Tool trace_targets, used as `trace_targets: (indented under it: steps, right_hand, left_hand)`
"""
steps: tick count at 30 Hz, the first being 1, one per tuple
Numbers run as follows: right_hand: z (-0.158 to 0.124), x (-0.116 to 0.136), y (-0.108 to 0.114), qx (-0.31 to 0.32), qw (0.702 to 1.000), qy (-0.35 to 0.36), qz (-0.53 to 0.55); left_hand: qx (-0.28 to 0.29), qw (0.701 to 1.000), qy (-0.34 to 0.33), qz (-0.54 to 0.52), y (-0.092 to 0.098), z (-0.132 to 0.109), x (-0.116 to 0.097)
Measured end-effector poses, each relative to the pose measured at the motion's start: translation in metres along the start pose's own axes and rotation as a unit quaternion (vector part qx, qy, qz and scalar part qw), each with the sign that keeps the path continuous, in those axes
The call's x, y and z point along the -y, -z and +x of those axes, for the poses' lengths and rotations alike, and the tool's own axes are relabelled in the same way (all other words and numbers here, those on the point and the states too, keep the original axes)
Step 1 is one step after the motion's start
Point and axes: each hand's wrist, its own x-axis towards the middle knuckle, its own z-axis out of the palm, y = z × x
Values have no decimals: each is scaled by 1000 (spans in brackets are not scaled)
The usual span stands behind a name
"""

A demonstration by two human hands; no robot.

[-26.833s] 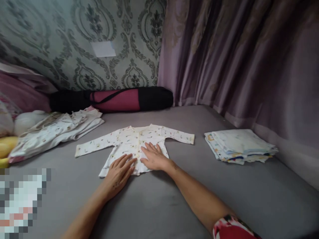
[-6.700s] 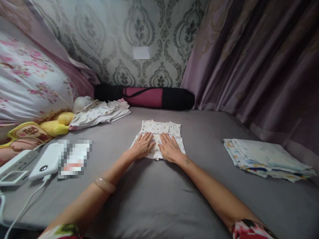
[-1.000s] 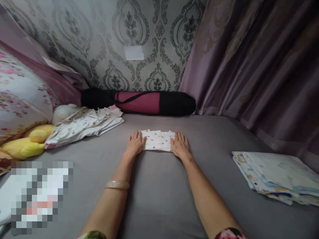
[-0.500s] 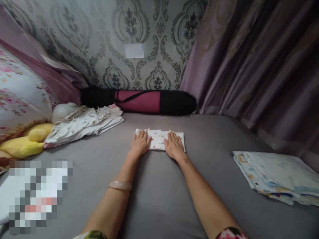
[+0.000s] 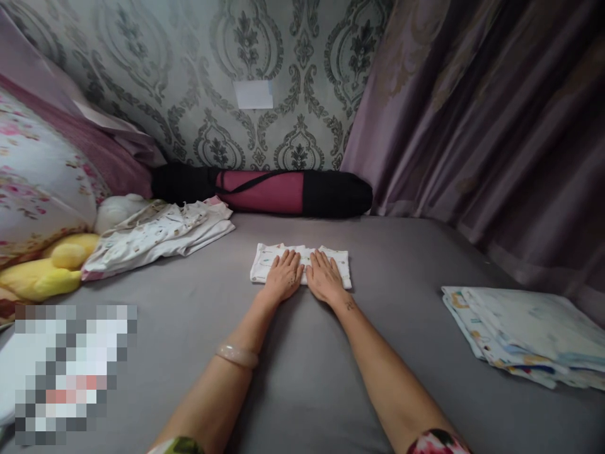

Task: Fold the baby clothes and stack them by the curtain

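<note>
A small white garment with a tiny print (image 5: 261, 265) lies folded into a flat rectangle on the grey bed sheet (image 5: 302, 366). My left hand (image 5: 285, 274) rests palm down on its middle, left of centre, fingers stretched out. Close beside it, my right hand (image 5: 325, 276) lies flat on the right half, fingers extended too. Only a narrow gap separates the two hands. They cover much of the cloth's front; its left end, back edge and right edge show.
Folded printed cloths (image 5: 529, 334) are stacked at right. Left lie loose printed clothes (image 5: 165, 233), a yellow plush toy (image 5: 42, 274) and a floral pillow (image 5: 42, 183). A black and maroon long bag (image 5: 265, 192) lies along the wall. A blurred-out object (image 5: 75, 372) is front left.
My left hand has slid right, from the garment's left end towards its middle, uncovering that end. My right hand has shifted slightly left, so the hands are closer together.
</note>
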Motion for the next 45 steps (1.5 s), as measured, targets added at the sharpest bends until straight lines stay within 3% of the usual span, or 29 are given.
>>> trace_targets:
  steps: [5,10,13,20,22,25,28,34,39,43,45]
  right_hand:
    - [7,-4,7,-24,999,-7,38]
    - [14,-12,7,-76,994,-52,64]
    - [14,-13,3,-74,994,-54,64]
    - [14,10,-1,-82,996,15,21]
    - [15,18,-2,-73,996,42,15]
    - [14,26,-5,-25,998,57,8]
    - [14,26,-3,9,998,59,9]
    - [13,17,-2,-54,998,22,7]
    - [14,12,-9,-25,1000,8,10]
    - [13,7,-7,-45,999,-9,-5]
    - [12,5,-6,-54,998,-26,-11]
  left_hand:
    - [-61,996,-57,22,3,1,-5]
    - [18,998,-66,15,-1,3,-10]
    - [22,998,-65,-5,2,4,-8]
    - [-77,996,20,-51,16,9,8]
    - [-76,995,35,-50,14,9,13]
    - [-30,999,19,-40,7,8,18]
    - [9,999,-1,-33,4,7,20]
    - [-52,997,53,20,5,7,22]
    - [-4,996,74,40,2,4,23]
    - [-65,992,90,65,2,4,25]
    - [-70,989,108,69,3,4,27]
